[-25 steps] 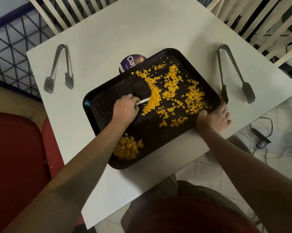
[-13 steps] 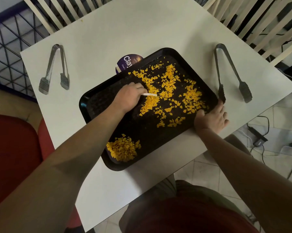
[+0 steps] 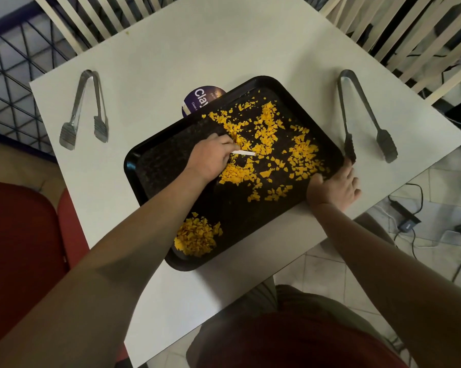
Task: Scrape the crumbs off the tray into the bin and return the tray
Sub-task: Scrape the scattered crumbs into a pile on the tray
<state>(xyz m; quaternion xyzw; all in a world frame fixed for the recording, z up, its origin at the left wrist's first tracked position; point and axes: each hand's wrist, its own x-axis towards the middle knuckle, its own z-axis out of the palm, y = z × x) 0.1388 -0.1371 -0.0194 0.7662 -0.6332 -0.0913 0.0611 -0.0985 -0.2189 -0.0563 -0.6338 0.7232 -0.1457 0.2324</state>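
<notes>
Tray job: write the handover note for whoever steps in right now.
Left hand grips a white scraper among the scattered yellow crumbs.
Right hand holds the black tray by its right edge; the tray sits on the white table.
Done: one pile of crumbs gathered at the tray's near corner.
Left: gather the rest, tip them into the bin (not in view), return the tray.

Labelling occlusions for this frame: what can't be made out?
Head view only:
- Purple sticker: text cut off by the tray rim.
- White scraper: grip end hidden inside the left hand.
- Bin: not in frame.
- Right hand: underside contact with the tray edge hidden.
</notes>
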